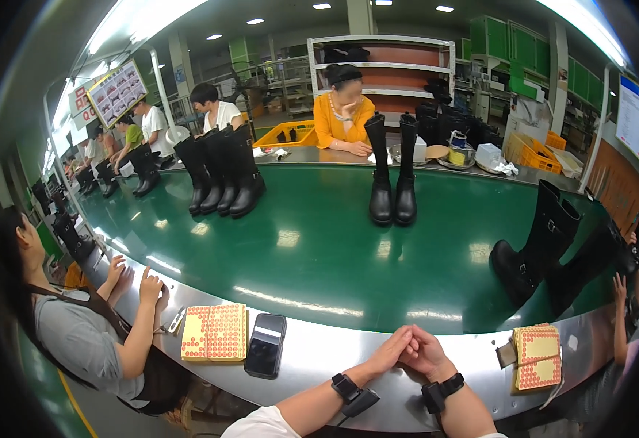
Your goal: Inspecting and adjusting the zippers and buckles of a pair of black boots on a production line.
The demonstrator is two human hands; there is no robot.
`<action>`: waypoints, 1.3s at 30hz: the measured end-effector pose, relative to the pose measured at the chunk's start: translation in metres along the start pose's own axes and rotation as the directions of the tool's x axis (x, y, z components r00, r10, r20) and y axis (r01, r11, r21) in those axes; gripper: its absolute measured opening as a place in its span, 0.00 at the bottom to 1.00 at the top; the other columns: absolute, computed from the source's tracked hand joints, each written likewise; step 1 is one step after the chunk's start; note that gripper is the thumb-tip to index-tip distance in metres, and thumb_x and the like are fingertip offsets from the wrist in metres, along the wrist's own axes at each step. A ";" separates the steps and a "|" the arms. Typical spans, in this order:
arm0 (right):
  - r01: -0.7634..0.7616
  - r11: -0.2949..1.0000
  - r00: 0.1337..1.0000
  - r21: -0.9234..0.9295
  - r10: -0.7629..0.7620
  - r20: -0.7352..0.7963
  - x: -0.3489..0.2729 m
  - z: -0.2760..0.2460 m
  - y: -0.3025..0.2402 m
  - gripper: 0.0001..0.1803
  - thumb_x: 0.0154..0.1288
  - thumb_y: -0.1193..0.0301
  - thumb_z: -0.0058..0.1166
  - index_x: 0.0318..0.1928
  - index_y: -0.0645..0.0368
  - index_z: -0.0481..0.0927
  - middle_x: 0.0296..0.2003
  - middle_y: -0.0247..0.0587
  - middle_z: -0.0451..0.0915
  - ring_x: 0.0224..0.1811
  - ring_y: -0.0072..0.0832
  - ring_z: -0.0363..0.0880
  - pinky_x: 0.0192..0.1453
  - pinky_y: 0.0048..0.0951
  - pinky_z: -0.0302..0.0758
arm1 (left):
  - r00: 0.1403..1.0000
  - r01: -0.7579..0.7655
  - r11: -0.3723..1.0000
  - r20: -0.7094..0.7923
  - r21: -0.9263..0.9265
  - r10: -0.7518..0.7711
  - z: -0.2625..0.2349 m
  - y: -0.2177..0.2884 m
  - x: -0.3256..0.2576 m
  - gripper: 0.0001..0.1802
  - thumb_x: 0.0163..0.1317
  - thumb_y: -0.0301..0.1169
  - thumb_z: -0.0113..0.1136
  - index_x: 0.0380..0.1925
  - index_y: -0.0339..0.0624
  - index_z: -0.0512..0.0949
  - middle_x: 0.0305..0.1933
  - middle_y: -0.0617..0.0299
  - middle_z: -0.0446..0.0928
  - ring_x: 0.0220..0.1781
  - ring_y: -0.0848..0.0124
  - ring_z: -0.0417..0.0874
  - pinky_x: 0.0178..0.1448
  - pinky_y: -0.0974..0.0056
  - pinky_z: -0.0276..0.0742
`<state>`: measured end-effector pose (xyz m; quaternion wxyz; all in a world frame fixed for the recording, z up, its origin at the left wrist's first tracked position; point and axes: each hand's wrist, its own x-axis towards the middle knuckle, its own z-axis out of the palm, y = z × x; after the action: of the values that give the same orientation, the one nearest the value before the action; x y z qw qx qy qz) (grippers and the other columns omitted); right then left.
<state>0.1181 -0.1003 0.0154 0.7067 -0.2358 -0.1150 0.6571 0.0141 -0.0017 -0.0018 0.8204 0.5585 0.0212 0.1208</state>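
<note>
A: Boot count on the green belt (319, 248)?
B: Two upright black boots (392, 171) mid-belt, four at left (221, 171), two leaning right (546, 248).
A: Hands?
B: Left hand (391, 352), right hand (425, 355) clasped together on the steel surface (319, 350), holding nothing. One phone (265, 344) near left; two dotted sticker pads (215, 332) (537, 356).

On and by the green belt: 2 dot-sticker pads (215, 332), 1 phone (265, 344), 2 clasped hands (411, 350).
</note>
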 end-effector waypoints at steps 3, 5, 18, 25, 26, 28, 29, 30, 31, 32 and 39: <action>-0.012 1.000 0.998 0.028 0.010 0.061 -0.007 0.002 0.000 0.31 0.76 0.51 0.33 0.17 0.56 0.69 0.15 0.37 0.70 0.19 0.27 0.67 0.34 0.28 0.68 | 0.994 0.107 0.994 0.025 0.027 -0.108 0.014 0.031 -0.006 0.23 0.76 0.47 0.37 0.55 0.40 0.69 0.43 0.64 0.73 0.44 0.77 0.76 0.53 0.73 0.73; -0.115 0.993 0.918 -0.025 0.116 0.379 -0.007 0.001 0.002 0.34 0.74 0.46 0.32 0.15 0.54 0.68 0.14 0.35 0.69 0.20 0.29 0.66 0.33 0.31 0.66 | 0.982 0.186 0.975 0.038 -0.120 -0.183 0.015 0.034 -0.011 0.24 0.76 0.48 0.37 0.55 0.40 0.71 0.45 0.62 0.75 0.46 0.77 0.76 0.54 0.72 0.73; -0.138 0.983 0.985 -0.117 0.149 0.083 0.003 0.007 0.008 0.31 0.79 0.58 0.31 0.16 0.55 0.68 0.14 0.38 0.69 0.16 0.24 0.62 0.25 0.25 0.63 | 0.910 0.325 0.819 -0.080 -0.473 -0.407 -0.007 -0.009 -0.004 0.28 0.73 0.51 0.41 0.20 0.45 0.74 0.19 0.61 0.78 0.19 0.74 0.78 0.21 0.75 0.71; -0.132 0.984 0.988 -0.123 0.141 0.068 0.001 0.009 0.008 0.30 0.79 0.58 0.31 0.18 0.56 0.69 0.16 0.39 0.71 0.15 0.23 0.63 0.25 0.25 0.63 | 0.889 0.316 0.797 -0.133 -0.515 -0.438 -0.001 -0.005 -0.003 0.25 0.74 0.49 0.39 0.31 0.42 0.75 0.20 0.61 0.75 0.21 0.70 0.79 0.27 0.70 0.76; -0.130 0.984 0.988 -0.122 0.139 0.068 0.001 0.009 0.008 0.30 0.79 0.58 0.31 0.18 0.56 0.69 0.16 0.39 0.71 0.15 0.23 0.63 0.25 0.25 0.63 | 0.875 0.319 0.793 -0.160 -0.518 -0.457 0.000 -0.004 -0.003 0.24 0.74 0.49 0.39 0.31 0.42 0.75 0.20 0.62 0.74 0.21 0.70 0.79 0.28 0.69 0.77; -0.133 0.984 0.987 -0.114 0.143 0.079 0.001 0.009 0.008 0.30 0.79 0.58 0.31 0.18 0.56 0.69 0.16 0.39 0.71 0.15 0.23 0.63 0.25 0.25 0.63 | 0.878 0.321 0.794 -0.151 -0.517 -0.454 0.000 -0.003 -0.005 0.25 0.74 0.49 0.39 0.29 0.42 0.74 0.19 0.61 0.74 0.21 0.70 0.79 0.28 0.69 0.77; -0.133 0.985 0.987 -0.114 0.142 0.078 0.001 0.009 0.008 0.30 0.79 0.58 0.31 0.18 0.56 0.69 0.16 0.39 0.71 0.15 0.23 0.63 0.25 0.25 0.63 | 0.881 0.321 0.794 -0.144 -0.515 -0.450 0.000 -0.003 -0.005 0.25 0.74 0.49 0.39 0.28 0.42 0.74 0.19 0.61 0.74 0.21 0.69 0.79 0.28 0.69 0.77; -0.137 0.984 0.986 -0.110 0.146 0.078 0.001 0.009 0.009 0.30 0.79 0.58 0.31 0.18 0.56 0.69 0.16 0.39 0.71 0.15 0.23 0.63 0.25 0.25 0.63 | 0.881 0.320 0.795 -0.146 -0.516 -0.450 -0.003 -0.006 -0.006 0.25 0.74 0.49 0.39 0.28 0.42 0.74 0.19 0.61 0.74 0.21 0.69 0.79 0.28 0.69 0.77; -0.142 0.984 0.986 -0.106 0.151 0.078 0.002 0.009 0.010 0.30 0.79 0.58 0.31 0.18 0.56 0.69 0.16 0.39 0.71 0.15 0.22 0.63 0.25 0.25 0.63 | 0.892 0.320 0.799 -0.123 -0.509 -0.436 -0.008 -0.011 -0.007 0.26 0.74 0.49 0.40 0.26 0.43 0.74 0.19 0.61 0.74 0.21 0.69 0.79 0.27 0.69 0.76; -0.144 0.984 0.985 -0.107 0.153 0.080 0.002 0.011 0.011 0.30 0.79 0.58 0.31 0.18 0.56 0.69 0.16 0.39 0.71 0.15 0.22 0.63 0.25 0.25 0.63 | 0.901 0.320 0.804 -0.100 -0.502 -0.421 -0.012 -0.016 -0.008 0.26 0.74 0.49 0.40 0.23 0.43 0.73 0.18 0.61 0.74 0.20 0.69 0.79 0.27 0.69 0.76; -0.157 0.976 0.984 -0.152 0.167 0.054 0.001 0.006 0.005 0.31 0.79 0.56 0.29 0.17 0.54 0.69 0.15 0.37 0.68 0.18 0.24 0.63 0.30 0.27 0.63 | 0.870 0.312 0.785 -0.172 -0.535 -0.463 0.004 0.003 -0.005 0.28 0.74 0.49 0.40 0.18 0.45 0.71 0.17 0.60 0.74 0.19 0.68 0.78 0.25 0.69 0.75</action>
<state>0.1108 -0.0983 0.0176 0.6272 -0.2741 -0.1669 0.7097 0.0095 -0.0055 0.0024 0.9291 0.2904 0.2269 0.0306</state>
